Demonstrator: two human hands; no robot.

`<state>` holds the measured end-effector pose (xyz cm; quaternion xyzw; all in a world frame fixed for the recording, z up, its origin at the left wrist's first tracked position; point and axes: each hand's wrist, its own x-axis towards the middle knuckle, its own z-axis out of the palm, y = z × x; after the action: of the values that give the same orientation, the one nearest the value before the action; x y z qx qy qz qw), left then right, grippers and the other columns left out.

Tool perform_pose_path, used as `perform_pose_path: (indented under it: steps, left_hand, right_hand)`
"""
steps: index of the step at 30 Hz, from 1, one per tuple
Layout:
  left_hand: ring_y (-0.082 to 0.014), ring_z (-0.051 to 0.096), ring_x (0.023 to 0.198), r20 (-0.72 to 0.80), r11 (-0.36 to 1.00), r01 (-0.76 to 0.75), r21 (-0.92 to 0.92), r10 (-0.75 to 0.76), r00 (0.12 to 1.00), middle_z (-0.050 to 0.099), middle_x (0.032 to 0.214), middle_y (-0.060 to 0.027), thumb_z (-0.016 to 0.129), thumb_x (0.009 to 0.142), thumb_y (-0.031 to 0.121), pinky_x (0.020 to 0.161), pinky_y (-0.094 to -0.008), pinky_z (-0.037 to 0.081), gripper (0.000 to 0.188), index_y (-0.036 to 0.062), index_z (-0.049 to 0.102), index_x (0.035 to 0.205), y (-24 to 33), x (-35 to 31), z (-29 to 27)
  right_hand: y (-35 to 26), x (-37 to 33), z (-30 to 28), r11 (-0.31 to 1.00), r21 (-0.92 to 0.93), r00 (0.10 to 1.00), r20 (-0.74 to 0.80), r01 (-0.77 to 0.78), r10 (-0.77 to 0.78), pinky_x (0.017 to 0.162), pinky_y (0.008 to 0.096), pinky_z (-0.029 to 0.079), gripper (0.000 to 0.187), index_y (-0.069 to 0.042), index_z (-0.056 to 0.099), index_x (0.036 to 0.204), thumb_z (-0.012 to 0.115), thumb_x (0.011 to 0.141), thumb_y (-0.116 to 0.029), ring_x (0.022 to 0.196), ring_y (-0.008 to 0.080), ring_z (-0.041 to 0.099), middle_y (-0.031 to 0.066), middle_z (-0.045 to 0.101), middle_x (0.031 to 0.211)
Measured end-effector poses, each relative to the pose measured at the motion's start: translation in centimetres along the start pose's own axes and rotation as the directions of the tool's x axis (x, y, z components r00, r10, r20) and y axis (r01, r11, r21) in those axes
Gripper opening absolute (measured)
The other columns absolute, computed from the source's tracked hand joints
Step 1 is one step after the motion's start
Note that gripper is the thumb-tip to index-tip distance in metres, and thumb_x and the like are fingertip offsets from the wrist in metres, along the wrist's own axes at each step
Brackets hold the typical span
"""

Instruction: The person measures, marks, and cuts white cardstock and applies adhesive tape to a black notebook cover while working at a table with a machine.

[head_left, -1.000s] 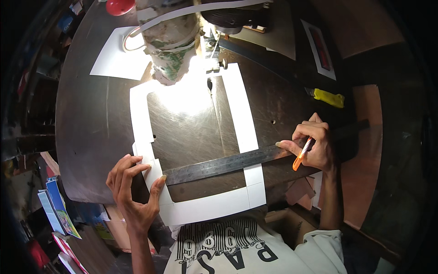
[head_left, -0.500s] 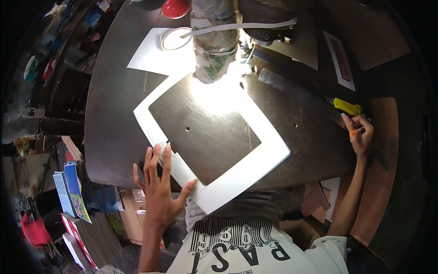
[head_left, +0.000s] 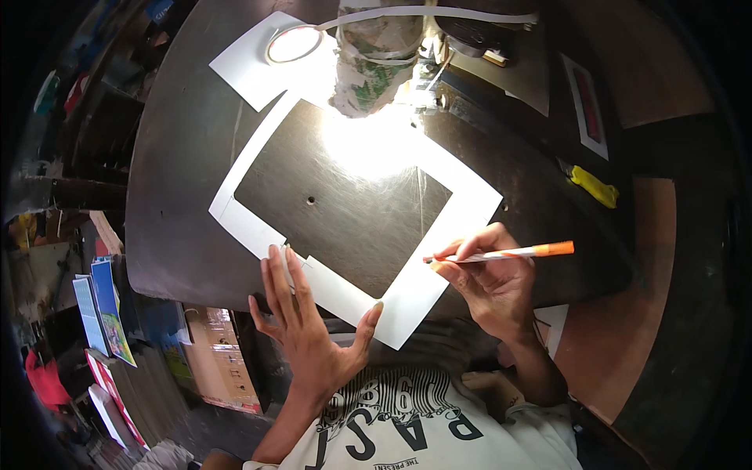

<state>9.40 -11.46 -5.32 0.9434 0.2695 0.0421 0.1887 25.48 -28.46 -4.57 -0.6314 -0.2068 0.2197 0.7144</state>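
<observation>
A white card frame (head_left: 427, 309) with a large rectangular opening lies on the dark table before me. Its near-left strip has a stepped inner edge and thin drawn lines. My left hand (head_left: 307, 329) rests on that strip with fingers spread, the fingertips by the step and the thumb near the front corner. Between the thumb and fingers of my right hand (head_left: 497, 286) is a white pen with an orange end (head_left: 554, 249). Its tip points left, over the frame's right strip; whether it touches the card I cannot tell.
A bright lamp (head_left: 376, 63) with a wrapped body stands beyond the frame. Behind it are a white sheet (head_left: 249, 66) and a tape roll (head_left: 294, 45). At the right lie a yellow cutter (head_left: 593, 186) and a small bordered card (head_left: 583, 106). Brown board (head_left: 627, 345) stands beyond the table's right edge.
My right hand has come from beside the yellow cutter to the frame's right strip, bringing the pen. The frame has turned anticlockwise, with my left hand still on it. The view has shifted somewhat.
</observation>
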Motion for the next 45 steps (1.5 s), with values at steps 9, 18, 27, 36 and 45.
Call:
perform_pose_path:
  steps: [9, 18, 27, 36, 45]
  left_hand:
    - [-0.0365, 0.008, 0.156, 0.048, 0.995, 0.020, 0.100, -0.025, 0.999, 0.013, 0.165, -0.0255, 0.063, 0.085, 0.064, 0.117, -0.0614, -0.005, 0.114, -0.0072, 0.013, 0.158, 0.1, 0.1, 0.3]
    - [-0.0391, 0.007, 0.155, 0.049, 0.995, 0.018, 0.099, -0.023, 0.999, 0.013, 0.165, -0.0256, 0.066, 0.084, 0.063, 0.117, -0.0625, -0.004, 0.115, -0.0072, 0.012, 0.158, 0.1, 0.1, 0.4]
    - [-0.0398, 0.007, 0.155, 0.058, 0.993, 0.014, 0.114, -0.020, 0.998, 0.012, 0.165, -0.0264, 0.063, 0.085, 0.067, 0.116, -0.0638, -0.003, 0.116, -0.0069, 0.012, 0.158, 0.2, 0.1, 0.5]
    - [-0.0378, 0.008, 0.156, 0.035, 0.992, 0.022, 0.123, -0.026, 0.999, 0.014, 0.165, -0.0250, 0.060, 0.086, 0.069, 0.117, -0.0622, -0.003, 0.115, -0.0069, 0.013, 0.158, 0.0, 0.1, 0.6]
    - [-0.0374, 0.010, 0.155, 0.032, 0.991, 0.010, 0.132, -0.014, 0.999, 0.014, 0.165, -0.0248, 0.060, 0.086, 0.070, 0.117, -0.0614, -0.001, 0.116, -0.0067, 0.013, 0.158, -0.1, 0.0, 0.3]
  right_hand:
    - [0.9, 0.9, -0.8, 0.927, -0.372, 0.993, 0.118, 0.047, -0.003, 0.081, 0.0268, 0.057, 0.017, 0.004, 0.064, 0.096, 0.075, 0.085, 0.011, 0.091, 0.0165, 0.071, 0.0135, 0.072, 0.093]
    - [1.2, 1.0, -0.5, 0.923, -0.373, 0.996, 0.048, 0.091, -0.078, 0.072, 0.0256, 0.054, 0.013, 0.000, 0.070, 0.091, 0.079, 0.083, 0.005, 0.083, 0.0130, 0.070, 0.0077, 0.071, 0.089]
    - [1.1, 1.0, -0.7, 0.913, -0.394, 0.994, 0.056, 0.108, -0.093, 0.074, 0.0256, 0.056, 0.012, 0.002, 0.070, 0.092, 0.077, 0.084, 0.008, 0.084, 0.0135, 0.071, 0.0076, 0.070, 0.089]
    - [1.5, 1.2, -0.9, 0.906, -0.391, 0.987, 0.061, 0.161, -0.149, 0.075, 0.0249, 0.055, 0.013, 0.004, 0.069, 0.092, 0.075, 0.084, 0.012, 0.086, 0.0133, 0.070, 0.0078, 0.068, 0.090]
    - [1.6, 1.0, -0.4, 0.873, -0.454, 0.981, 0.021, 0.180, -0.191, 0.073, 0.0249, 0.053, 0.014, 0.002, 0.068, 0.092, 0.076, 0.084, 0.008, 0.083, 0.0128, 0.068, 0.0073, 0.069, 0.091]
